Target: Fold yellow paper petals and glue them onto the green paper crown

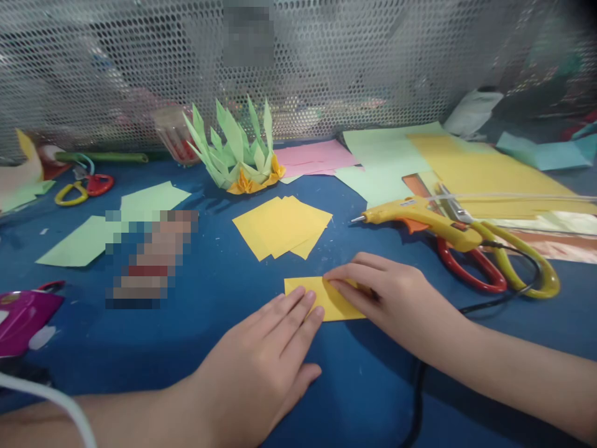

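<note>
A small yellow paper rectangle point(336, 306), apparently folded, lies on the blue tabletop in front of me. My left hand point(261, 358) rests palm down, its fingers stretched out flat and their tips pressing on the left part of the paper. At the upper edge, my right hand point(398, 295) has thumb and forefinger drawn together on the sheet; its other fingers curl partly out of sight. Just beyond are several loose yellow paper squares point(280, 227), fanned over each other. Behind those stands a folded-paper piece point(237, 149) with green pointed leaves and orange-yellow flowers.
To the right lie a yellow glue gun point(420, 218) with a black cord and large red-and-yellow-handled scissors point(527, 255). Green sheets point(387, 149) and pink paper point(314, 157) are behind. At left are small scissors point(86, 186), green paper point(77, 242) and a purple object point(28, 317).
</note>
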A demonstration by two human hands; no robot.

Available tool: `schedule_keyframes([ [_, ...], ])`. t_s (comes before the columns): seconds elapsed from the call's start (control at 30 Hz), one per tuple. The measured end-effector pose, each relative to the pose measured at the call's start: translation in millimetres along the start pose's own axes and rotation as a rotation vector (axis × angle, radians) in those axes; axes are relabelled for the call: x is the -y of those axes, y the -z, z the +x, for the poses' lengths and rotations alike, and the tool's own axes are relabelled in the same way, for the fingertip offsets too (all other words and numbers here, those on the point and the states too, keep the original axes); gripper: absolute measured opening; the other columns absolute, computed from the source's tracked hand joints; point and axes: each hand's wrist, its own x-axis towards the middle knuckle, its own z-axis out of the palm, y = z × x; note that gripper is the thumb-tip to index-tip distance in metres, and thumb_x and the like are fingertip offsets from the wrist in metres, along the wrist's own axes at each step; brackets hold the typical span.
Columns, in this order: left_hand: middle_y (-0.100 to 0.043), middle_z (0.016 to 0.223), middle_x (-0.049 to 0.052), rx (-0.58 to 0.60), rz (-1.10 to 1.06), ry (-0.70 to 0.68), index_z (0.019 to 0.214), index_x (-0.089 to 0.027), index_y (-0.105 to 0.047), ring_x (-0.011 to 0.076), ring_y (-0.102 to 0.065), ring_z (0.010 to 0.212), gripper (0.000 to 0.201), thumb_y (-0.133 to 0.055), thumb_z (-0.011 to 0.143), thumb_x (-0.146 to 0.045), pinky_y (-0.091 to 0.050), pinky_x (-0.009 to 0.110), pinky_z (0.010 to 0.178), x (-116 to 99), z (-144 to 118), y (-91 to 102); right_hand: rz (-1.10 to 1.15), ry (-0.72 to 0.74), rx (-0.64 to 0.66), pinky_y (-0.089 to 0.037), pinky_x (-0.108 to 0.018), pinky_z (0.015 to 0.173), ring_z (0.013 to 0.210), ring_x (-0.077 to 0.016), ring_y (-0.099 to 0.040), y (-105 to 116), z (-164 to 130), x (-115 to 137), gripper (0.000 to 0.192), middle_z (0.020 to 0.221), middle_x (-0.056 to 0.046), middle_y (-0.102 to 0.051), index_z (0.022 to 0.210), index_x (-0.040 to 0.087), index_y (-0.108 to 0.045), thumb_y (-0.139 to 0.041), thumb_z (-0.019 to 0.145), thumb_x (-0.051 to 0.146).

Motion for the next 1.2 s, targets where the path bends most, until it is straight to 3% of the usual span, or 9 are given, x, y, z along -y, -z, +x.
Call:
schedule_keyframes([
  [0.63,-0.059,0.127,0.014,0.016,0.037,0.002,0.121,-0.005,-0.057,0.0245,-0.058,0.116,0.037,-0.034,0.097,-0.021,-0.05,0.037,0.096,-0.2,-0.3,0.1,-0.033,0.038,-0.005,-0.05,-0.026,0.065,0.074,-0.0146,-0.058,-1.2,-0.7,-0.5,0.019,0.079,-0.004,-0.058,0.09,0.017,-0.065,-0.046,0.09,0.015],
  [0.8,-0.056,0.129,0.014,0.041,0.016,0.002,0.124,-0.005,-0.055,0.0251,-0.056,0.119,0.037,-0.035,0.097,-0.021,-0.049,0.036,0.097,0.4,-1.4,-0.9,-0.141,0.179,-0.078,-0.049,-0.034,0.075,0.086,-0.0199,-0.057,1.5,3.4,-3.3,0.019,0.095,-0.01,-0.063,0.088,0.016,-0.066,-0.047,0.09,0.016],
  [1.0,-0.056,0.129,0.012,0.071,0.057,-0.029,0.123,-0.005,-0.055,0.0241,-0.057,0.117,0.04,-0.029,0.099,-0.024,-0.049,0.035,0.095,1.8,1.1,2.8,-0.029,0.549,0.029,-0.044,-0.031,0.083,0.089,-0.0131,-0.061,9.6,8.5,-15.3,0.026,0.099,-0.006,-0.068,0.098,0.019,-0.064,-0.04,0.094,0.01],
  [1.2,-0.052,0.134,0.01,0.121,0.025,-0.029,0.127,-0.007,-0.052,0.0232,-0.055,0.12,0.042,-0.031,0.098,-0.029,-0.047,0.034,0.098,4.1,-0.1,5.1,-0.139,0.702,0.062,-0.041,-0.035,0.089,0.096,-0.013,-0.064,17.6,9.1,-18.3,0.021,0.103,-0.003,-0.07,0.101,0.022,-0.064,-0.046,0.094,0.014],
])
